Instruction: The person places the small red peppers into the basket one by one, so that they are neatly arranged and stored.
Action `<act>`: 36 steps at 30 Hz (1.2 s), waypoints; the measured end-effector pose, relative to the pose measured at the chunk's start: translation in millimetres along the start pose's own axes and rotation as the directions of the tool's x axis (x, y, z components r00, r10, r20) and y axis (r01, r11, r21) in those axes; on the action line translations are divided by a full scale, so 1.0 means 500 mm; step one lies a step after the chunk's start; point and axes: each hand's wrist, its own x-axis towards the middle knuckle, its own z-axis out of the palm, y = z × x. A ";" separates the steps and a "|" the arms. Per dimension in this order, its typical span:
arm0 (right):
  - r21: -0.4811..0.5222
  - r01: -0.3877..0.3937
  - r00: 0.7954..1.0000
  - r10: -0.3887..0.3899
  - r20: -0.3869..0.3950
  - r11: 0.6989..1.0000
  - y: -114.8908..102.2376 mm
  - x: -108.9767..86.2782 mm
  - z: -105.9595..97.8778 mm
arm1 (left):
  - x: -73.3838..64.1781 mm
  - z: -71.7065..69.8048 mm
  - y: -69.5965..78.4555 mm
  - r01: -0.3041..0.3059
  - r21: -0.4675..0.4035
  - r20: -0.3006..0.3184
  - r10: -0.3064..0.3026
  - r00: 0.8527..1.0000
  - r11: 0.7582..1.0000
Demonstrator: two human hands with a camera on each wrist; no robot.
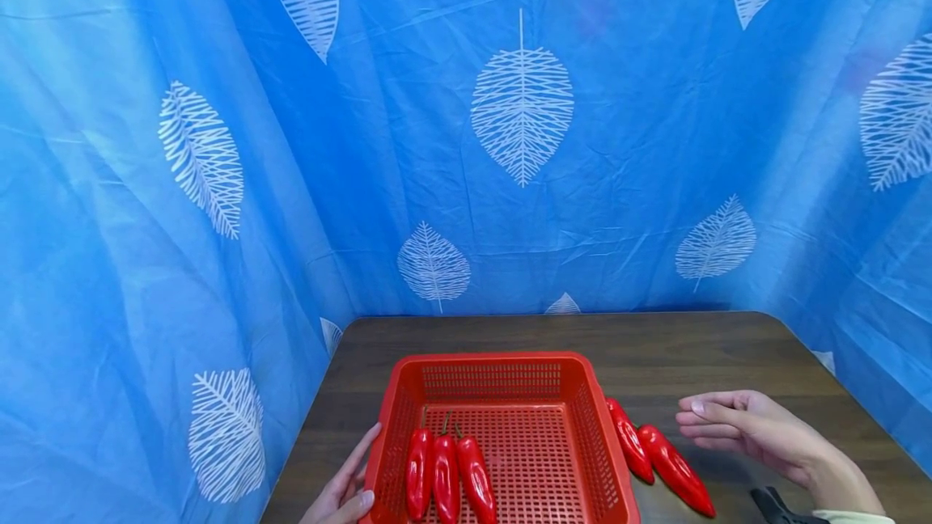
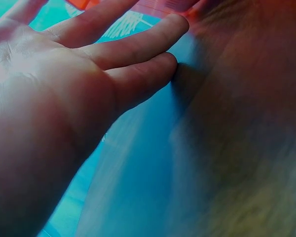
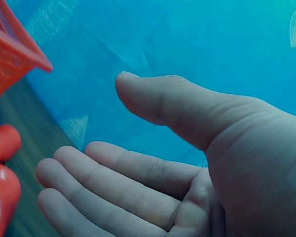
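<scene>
A red plastic basket (image 1: 495,357) with a perforated floor stands on the table. Three red chili peppers (image 1: 476,475) with green stems lie side by side in its left half. My left hand (image 1: 342,492) touches the basket's left side, fingers extended, as the left wrist view also shows of the hand (image 2: 89,64). Outside the basket's right wall, two more peppers (image 1: 675,469) lie close together on the wood. Just right of them my right hand (image 1: 757,431) hovers with straight fingers. In the right wrist view nothing is between the thumb and fingers of that hand (image 3: 153,192).
The dark wooden table (image 1: 655,338) has rounded far corners. A blue curtain (image 1: 379,144) with white leaf prints surrounds it at the back and sides. A black strap piece (image 1: 777,505) shows by the right wrist.
</scene>
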 end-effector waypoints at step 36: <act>-0.442 -0.356 0.896 0.166 -0.412 0.823 0.056 0.064 0.037 | -0.003 0.005 0.001 0.018 0.006 -0.033 -0.018 0.999 1.000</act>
